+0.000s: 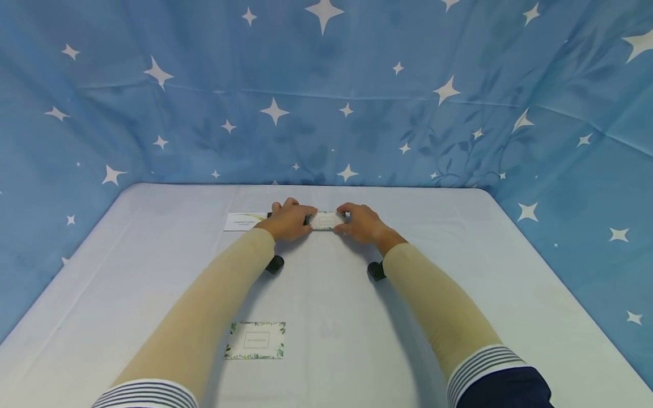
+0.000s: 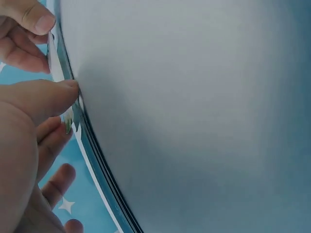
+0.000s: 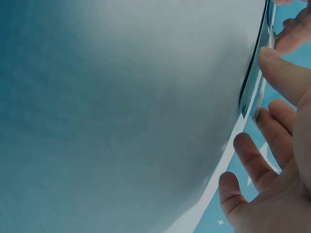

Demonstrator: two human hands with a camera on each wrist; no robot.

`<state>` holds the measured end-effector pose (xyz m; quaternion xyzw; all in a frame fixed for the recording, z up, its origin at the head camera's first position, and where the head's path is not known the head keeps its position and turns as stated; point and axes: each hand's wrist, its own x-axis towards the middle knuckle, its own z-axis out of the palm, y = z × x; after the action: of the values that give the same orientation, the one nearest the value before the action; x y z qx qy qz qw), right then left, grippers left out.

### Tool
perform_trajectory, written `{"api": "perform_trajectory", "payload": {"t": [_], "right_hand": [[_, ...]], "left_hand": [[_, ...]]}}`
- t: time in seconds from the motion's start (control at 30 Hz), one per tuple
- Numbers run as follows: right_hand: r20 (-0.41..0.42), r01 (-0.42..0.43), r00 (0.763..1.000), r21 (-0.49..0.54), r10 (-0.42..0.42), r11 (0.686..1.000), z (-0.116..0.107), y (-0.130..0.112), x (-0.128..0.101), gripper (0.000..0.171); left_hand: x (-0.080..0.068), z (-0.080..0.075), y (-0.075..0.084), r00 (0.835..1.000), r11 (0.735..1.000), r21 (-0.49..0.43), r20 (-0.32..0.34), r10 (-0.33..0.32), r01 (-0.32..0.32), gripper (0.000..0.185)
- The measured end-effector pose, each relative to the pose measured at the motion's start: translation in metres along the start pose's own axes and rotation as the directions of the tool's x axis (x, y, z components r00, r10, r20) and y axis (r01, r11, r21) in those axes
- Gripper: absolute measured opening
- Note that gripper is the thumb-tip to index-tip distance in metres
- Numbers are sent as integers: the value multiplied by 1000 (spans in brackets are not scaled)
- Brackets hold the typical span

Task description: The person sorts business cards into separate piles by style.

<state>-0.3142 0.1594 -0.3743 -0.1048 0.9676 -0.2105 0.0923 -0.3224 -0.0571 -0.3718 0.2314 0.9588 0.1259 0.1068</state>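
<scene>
Lying nearest on the pale table (image 1: 459,294) is a leafy-edged white card (image 1: 255,340). Farther off, left hand (image 1: 288,221) and right hand (image 1: 362,222) are pinching a small white paper card (image 1: 325,220). Left wrist view: thumb (image 2: 41,97) pressing its edge. Right wrist view: fingers (image 3: 286,41) are pinching it too.

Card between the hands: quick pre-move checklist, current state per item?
1. Left hand on the card: ok, fingers at its left end.
2. Right hand on the card: ok, fingers at its right end.
3. Pinch firm on both sides: cannot tell, wrist views show only fingertips at a thin edge.
4. Card flat on the table: cannot tell.
5. Floral card out of the way: ok, near edge.
6. Slip behind the left hand: not ok, close by.
</scene>
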Motion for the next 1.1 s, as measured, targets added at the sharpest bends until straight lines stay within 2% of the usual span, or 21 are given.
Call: {"api": "perform_trajectory", "payload": {"t": [0.13, 0.43, 0.83, 1.1], "right_hand": [[7, -3, 1000, -8, 3, 1000, 2, 1, 2, 57], [19, -6, 1000, -16, 7, 1000, 2, 2, 3, 57], [24, -12, 1000, -15, 13, 1000, 2, 2, 2, 55], [27, -26, 999, 46, 25, 999, 0, 0, 1, 61]], "left_hand": [[2, 1, 4, 1000, 1000, 8, -17, -7, 7, 53], [1, -4, 6, 999, 1000, 1, 26, -28, 28, 57], [4, -3, 5, 998, 998, -29, 21, -54, 55, 56], [-2, -9, 7, 998, 996, -71, 27, -50, 52, 60]]}}
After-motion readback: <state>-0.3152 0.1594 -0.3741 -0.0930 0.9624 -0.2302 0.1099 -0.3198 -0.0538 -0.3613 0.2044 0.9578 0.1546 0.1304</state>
